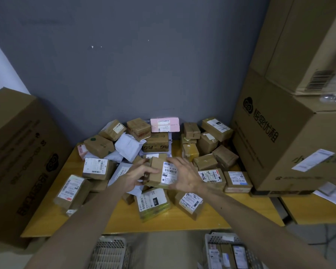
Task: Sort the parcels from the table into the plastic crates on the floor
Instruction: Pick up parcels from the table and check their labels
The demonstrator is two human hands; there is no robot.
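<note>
A small brown cardboard parcel [159,172] with a white barcode label is lifted above the pile in the middle of the table. My left hand [137,174] grips its left side with curled fingers. My right hand [186,176] holds its right side, fingers spread over the label edge. Several taped brown parcels, a pink box [164,124] and white mailer bags [127,145] are heaped on the yellow wooden table [122,220]. Two light plastic crates stand on the floor below the table's front edge: the left crate [110,253], and the right crate [231,251] holding several parcels.
A big cardboard carton [21,164] stands at the table's left end. Two stacked large cartons [291,117] close off the right side. A grey wall runs behind the pile. A second yellow table [314,212] with papers sits at the far right.
</note>
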